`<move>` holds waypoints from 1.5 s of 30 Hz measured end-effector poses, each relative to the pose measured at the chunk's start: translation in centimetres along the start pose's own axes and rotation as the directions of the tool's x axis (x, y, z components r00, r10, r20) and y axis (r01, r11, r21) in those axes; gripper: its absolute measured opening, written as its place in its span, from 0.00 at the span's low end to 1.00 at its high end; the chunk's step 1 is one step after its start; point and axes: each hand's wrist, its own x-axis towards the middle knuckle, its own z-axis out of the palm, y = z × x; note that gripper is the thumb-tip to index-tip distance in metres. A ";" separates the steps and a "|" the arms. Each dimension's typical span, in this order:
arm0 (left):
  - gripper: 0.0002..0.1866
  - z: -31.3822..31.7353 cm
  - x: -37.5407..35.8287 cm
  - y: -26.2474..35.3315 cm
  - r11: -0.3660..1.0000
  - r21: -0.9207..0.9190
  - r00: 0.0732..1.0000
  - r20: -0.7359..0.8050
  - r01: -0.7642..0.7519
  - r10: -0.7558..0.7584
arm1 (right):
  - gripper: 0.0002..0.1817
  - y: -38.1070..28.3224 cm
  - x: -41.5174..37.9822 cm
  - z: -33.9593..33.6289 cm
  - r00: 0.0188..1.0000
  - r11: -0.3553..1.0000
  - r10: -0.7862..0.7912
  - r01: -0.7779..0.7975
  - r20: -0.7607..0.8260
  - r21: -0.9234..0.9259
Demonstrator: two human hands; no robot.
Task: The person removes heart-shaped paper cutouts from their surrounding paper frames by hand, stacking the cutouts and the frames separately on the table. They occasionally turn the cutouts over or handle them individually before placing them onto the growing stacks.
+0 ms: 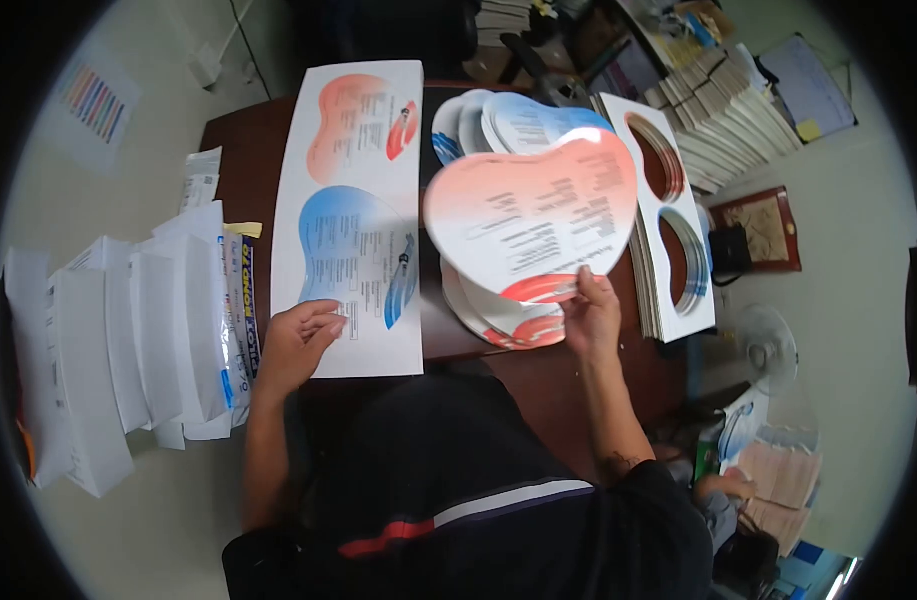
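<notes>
My right hand (pixel 591 310) pinches the lower edge of a red-and-white printed paper cutout (pixel 528 205) with a rounded, bean-like outline. It is held up over piles of similar cutouts, a blue pile (pixel 543 120) behind and a red pile (pixel 483 315) in front, both partly hidden by it. My left hand (pixel 300 340) rests with loosely bent fingers at the lower left of a long white printed sheet (pixel 358 265). On that sheet are one red and one blue bean-shaped print, not cut out. Nothing shows in the left hand.
Right of the piles lies a stack of white sheets (pixel 668 225) with bean-shaped holes. Tall stacks of paper packs (pixel 153 330) stand at the left. A bundled paper stack (pixel 728 120) and a fan (pixel 771 350) are at the right. Another person's hand (pixel 723 487) appears lower right.
</notes>
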 end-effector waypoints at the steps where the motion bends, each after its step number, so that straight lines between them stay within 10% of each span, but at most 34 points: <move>1: 0.23 -0.1 -0.2 -1.7 0.991 0.133 0.997 -0.071 0.002 0.008 | 0.12 -0.3 -0.4 -2.4 0.995 0.999 -0.010 0.007 -0.096 -0.036; 4: 0.33 0.1 -1.4 -5.4 0.790 0.597 0.955 -0.129 -0.140 0.267 | 0.09 1.6 -1.9 -7.6 0.964 0.993 0.033 -0.063 -0.266 -0.104; 11: 0.60 2.2 -2.5 -7.3 0.526 0.850 1.000 0.025 -0.022 0.002 | 0.10 6.4 -1.6 -9.7 0.838 0.910 0.072 -0.276 -0.541 -0.308; 16: 0.60 2.7 -4.1 -8.6 0.533 0.846 0.999 -0.047 0.029 0.020 | 0.22 5.8 -2.1 -12.9 0.876 0.196 -0.332 -0.299 -0.350 -0.934; 20: 0.59 2.1 -5.8 -9.9 0.578 0.803 0.974 -0.217 0.143 0.061 | 0.23 4.6 -4.3 -6.9 0.925 -0.006 -0.376 -0.060 -0.054 -0.998; 24: 0.61 1.1 -5.5 -9.6 0.583 0.763 0.922 -0.383 0.280 0.058 | 0.30 9.0 -4.8 1.3 0.831 -0.021 -0.108 0.547 0.546 -0.837; 27: 0.60 -0.6 -4.0 -10.8 0.658 0.719 0.920 -0.378 0.222 0.103 | 0.42 12.9 -4.1 7.6 0.485 0.090 0.215 0.855 0.848 -0.511; 31: 0.59 -0.6 -3.6 -10.0 0.639 0.704 0.916 -0.400 0.310 -0.003 | 0.52 17.3 -3.6 10.1 0.285 0.006 0.498 0.943 0.819 -0.332; 45: 0.61 -1.2 -5.9 -10.7 0.695 0.647 0.919 -0.391 0.315 -0.052 | 0.55 17.5 -4.1 12.7 0.318 -0.081 0.564 0.939 0.762 -0.333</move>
